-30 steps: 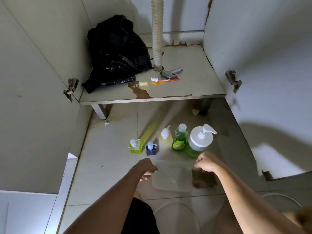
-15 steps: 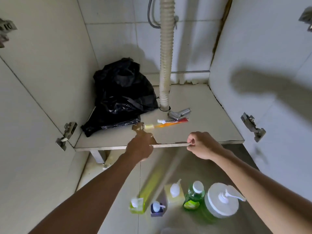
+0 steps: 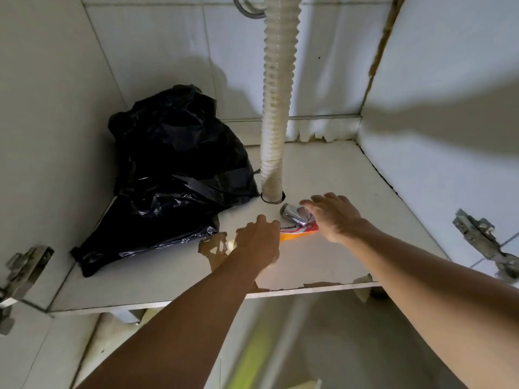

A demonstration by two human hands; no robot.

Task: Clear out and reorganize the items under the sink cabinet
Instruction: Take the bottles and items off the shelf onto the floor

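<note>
Neither grip has closed on anything yet: the right hand (image 3: 334, 217) hovers with fingers spread just over the chrome fitting (image 3: 295, 216), and the left hand (image 3: 259, 242) is loosely curled, its fingers over the near end of the toothpaste tube (image 3: 299, 231); whether it touches the tube I cannot tell. Half a second ago both hands were at the front lip of the cabinet shelf (image 3: 323, 259); now they have reached in to the centre of the frame, so the small items look next to come out. The tube lies flat at mid-frame, long axis running left to right with a slight upward slant rightward; its left end is hidden under the left hand. The fitting lies just behind it, its round end pointing up-left toward the foot of the drain hose (image 3: 276, 108). Filling the left of the frame, the black bag (image 3: 174, 175) sits untouched.
</note>
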